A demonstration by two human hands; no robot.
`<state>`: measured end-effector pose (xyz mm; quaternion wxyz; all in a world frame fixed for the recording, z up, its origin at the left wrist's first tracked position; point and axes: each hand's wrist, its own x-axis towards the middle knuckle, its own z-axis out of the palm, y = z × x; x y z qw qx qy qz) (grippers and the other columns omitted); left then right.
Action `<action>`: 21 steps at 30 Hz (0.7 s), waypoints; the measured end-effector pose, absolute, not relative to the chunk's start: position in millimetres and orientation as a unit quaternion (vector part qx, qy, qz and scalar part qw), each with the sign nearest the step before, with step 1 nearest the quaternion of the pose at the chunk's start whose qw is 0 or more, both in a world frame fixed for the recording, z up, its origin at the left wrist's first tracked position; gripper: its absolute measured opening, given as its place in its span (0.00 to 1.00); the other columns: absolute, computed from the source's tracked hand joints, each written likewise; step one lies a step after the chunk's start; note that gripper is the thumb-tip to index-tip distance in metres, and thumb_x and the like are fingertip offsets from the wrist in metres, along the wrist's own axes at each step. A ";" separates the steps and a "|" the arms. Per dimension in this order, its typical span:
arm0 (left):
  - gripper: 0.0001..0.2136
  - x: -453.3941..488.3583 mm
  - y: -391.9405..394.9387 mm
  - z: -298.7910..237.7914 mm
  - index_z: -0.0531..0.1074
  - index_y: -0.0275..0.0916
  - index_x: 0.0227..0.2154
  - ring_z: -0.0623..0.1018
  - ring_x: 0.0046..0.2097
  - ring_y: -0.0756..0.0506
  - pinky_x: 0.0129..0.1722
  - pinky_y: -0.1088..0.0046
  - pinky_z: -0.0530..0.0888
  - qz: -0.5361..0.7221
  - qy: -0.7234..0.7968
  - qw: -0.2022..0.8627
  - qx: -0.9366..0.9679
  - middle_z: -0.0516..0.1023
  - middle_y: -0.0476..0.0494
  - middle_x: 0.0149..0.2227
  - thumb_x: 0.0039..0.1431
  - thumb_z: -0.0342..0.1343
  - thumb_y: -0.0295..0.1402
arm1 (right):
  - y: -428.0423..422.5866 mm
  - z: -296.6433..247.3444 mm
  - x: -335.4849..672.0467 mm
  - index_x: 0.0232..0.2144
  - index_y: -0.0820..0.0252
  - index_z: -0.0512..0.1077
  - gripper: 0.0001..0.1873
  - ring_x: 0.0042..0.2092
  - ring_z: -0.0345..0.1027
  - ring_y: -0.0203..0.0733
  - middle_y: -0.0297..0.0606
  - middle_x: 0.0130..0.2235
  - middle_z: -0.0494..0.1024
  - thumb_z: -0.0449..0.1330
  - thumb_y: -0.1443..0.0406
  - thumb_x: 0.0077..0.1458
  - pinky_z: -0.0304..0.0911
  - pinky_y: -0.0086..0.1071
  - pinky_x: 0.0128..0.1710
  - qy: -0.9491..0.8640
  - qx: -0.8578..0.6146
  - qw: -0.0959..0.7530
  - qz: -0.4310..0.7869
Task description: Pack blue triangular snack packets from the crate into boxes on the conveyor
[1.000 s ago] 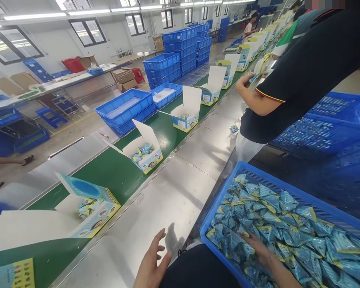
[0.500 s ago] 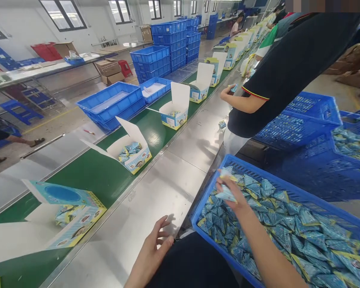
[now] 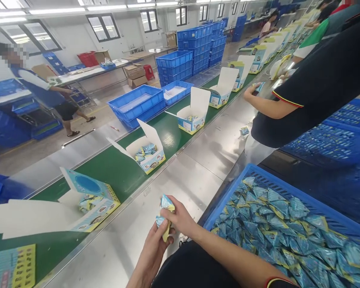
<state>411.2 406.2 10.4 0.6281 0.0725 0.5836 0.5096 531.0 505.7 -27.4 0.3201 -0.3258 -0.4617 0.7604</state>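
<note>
Starting at the left edge, an open carton (image 3: 90, 204) lies on the green belt (image 3: 114, 172), flap spread flat, with another open box (image 3: 148, 154) further up the line, packets showing inside. Over the steel ledge (image 3: 180, 188), both hands meet: the left hand (image 3: 152, 248) cups the lower end of a blue triangular packet (image 3: 165, 212), fingers curled round it, while the right hand (image 3: 180, 220) pinches the top of that packet. Just to the right sits the blue crate (image 3: 333, 214), heaped with matching packets. Beyond it, a co-worker's hand (image 3: 252, 91) holds something small at the ledge.
</note>
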 end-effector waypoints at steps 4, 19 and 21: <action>0.19 388.0 389.3 4.8 0.86 0.38 0.48 0.85 0.40 0.45 0.38 0.70 0.83 0.513 0.598 0.615 -0.022 0.89 0.36 0.52 0.60 0.81 0.42 | 514.4 -44.9 535.8 0.64 0.47 0.81 0.36 0.43 0.74 0.43 0.36 0.48 0.81 0.79 0.44 0.59 0.73 0.34 0.35 -0.403 -0.325 0.307 0.799; 0.32 292.5 338.3 30.8 0.87 0.44 0.41 0.80 0.42 0.40 0.31 0.71 0.78 0.497 0.814 0.278 0.113 0.89 0.38 0.52 0.41 0.82 0.62 | 573.8 -53.8 584.0 0.66 0.41 0.82 0.43 0.43 0.80 0.41 0.36 0.59 0.84 0.86 0.54 0.48 0.77 0.34 0.36 -0.209 -0.422 0.430 0.770; 0.36 286.7 336.5 33.2 0.87 0.46 0.45 0.82 0.41 0.39 0.34 0.67 0.79 0.468 0.839 0.244 0.134 0.89 0.39 0.50 0.42 0.78 0.69 | 577.0 -52.7 583.7 0.65 0.42 0.82 0.42 0.42 0.80 0.41 0.37 0.58 0.85 0.86 0.53 0.48 0.76 0.34 0.35 -0.201 -0.423 0.434 0.770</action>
